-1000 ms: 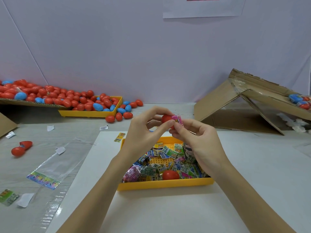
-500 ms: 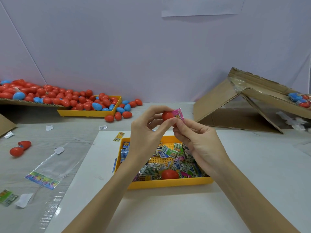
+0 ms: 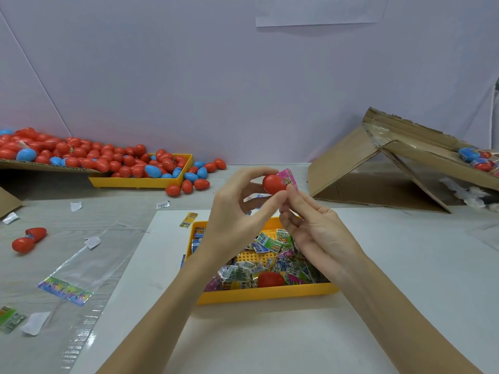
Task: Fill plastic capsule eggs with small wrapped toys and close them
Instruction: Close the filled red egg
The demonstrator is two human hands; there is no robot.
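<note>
A: Where do we have the egg (image 3: 273, 184)?

B: Up above the tray (image 3: 266, 292), between both hands. Our left hand (image 3: 237, 211) pinches the red shell between thumb and fingertips; our right hand (image 3: 314, 228) has its fingers curled at the pink packet (image 3: 290, 179), which sticks out past the shell on the far side.

A: So both grips are closed on something. How will it handle?

B: We judge the shell light, stiff and smooth — likely to slip or pop apart if we squeeze at the tip. Best held round its widest part, near the seam.

A: And the packet?

B: Soft foil, nearly weightless; it should crumple rather than break. We would push on its middle so it folds inside, not on a corner.

A: Whether the egg is 1 half or 2 hinged halves?

B: We cannot tell — our fingers hide the seam. 1 more red egg (image 3: 270, 279) lies among the packets in the tray.
</note>
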